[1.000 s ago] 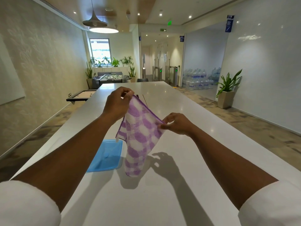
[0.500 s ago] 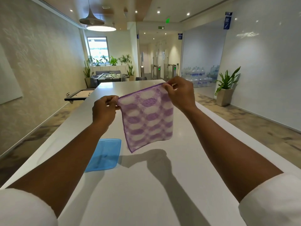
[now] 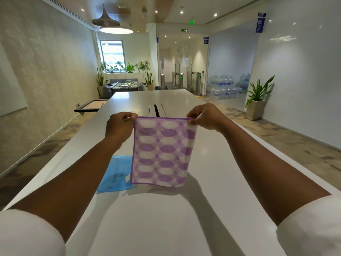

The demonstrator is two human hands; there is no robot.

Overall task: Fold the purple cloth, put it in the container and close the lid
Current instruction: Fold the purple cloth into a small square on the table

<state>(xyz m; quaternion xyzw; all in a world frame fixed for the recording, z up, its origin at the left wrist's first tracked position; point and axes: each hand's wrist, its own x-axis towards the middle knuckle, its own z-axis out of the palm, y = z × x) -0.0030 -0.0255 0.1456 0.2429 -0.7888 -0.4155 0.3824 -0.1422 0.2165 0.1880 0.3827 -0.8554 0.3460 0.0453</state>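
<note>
Purple cloth [image 3: 161, 153], checked purple and white, hung flat and upright in the air above the white desk [image 3: 166, 218], stretched between the two grips. The left hand [image 3: 120, 125] pinched the upper left corner between thumb and fingers, its grip narrow and closed on the cloth; the right hand [image 3: 204, 116] pinched the upper right corner likewise. Below the left grip, partly behind the cloth's lower left edge, a translucent blue piece [image 3: 114, 177] lay flat on the desk. Whether this was the container or only its lid could not be told, since the cloth and the left forearm covered part of it; no second piece was visible. The cloth appeared unfolded or at most once folded, though its layers could not be counted from this side. Risks, as judged: either pinch held only a small margin of fabric, so a corner could slip free during the fold and leave the halves misaligned; lowering the cloth without a clear sight of the blue piece could drape it over the rim.
</note>
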